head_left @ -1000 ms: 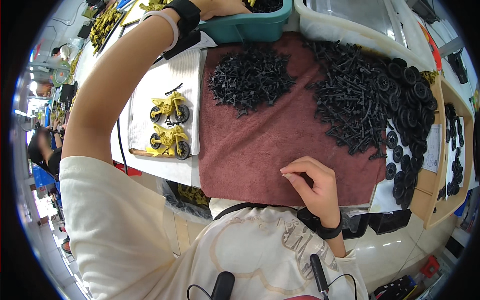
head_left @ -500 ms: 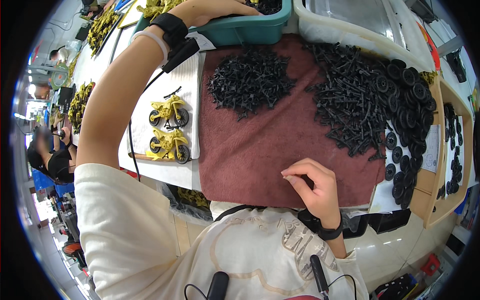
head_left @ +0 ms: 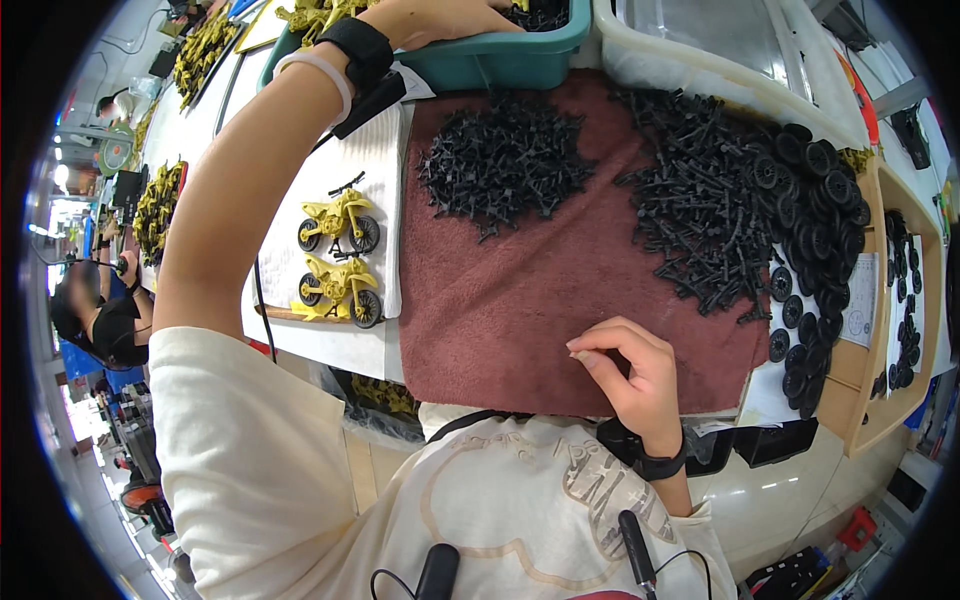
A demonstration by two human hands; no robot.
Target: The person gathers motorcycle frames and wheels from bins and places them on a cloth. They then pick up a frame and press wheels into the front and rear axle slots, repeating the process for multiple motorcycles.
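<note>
Holding the left hand (head_left: 445, 20) at the far teal bin (head_left: 500, 62), with its grip too hidden to tell, and pinching the right hand (head_left: 640, 385) on seemingly nothing over the maroon towel (head_left: 500, 320), apparently spread to cushion black parts (head_left: 500, 160) right of yellow toy motorbikes (head_left: 338, 218).

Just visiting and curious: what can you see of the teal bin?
The teal bin looks like smooth plastic, open-topped, with a rounded corner and a rim. It stands upright at the far side of the maroon cloth, left of a whitish tub. Yellow pieces lie on its left, black pieces on its right. The left hand reaches over its near rim; whether they touch is unclear. The picture's top cuts off the rest.
</note>
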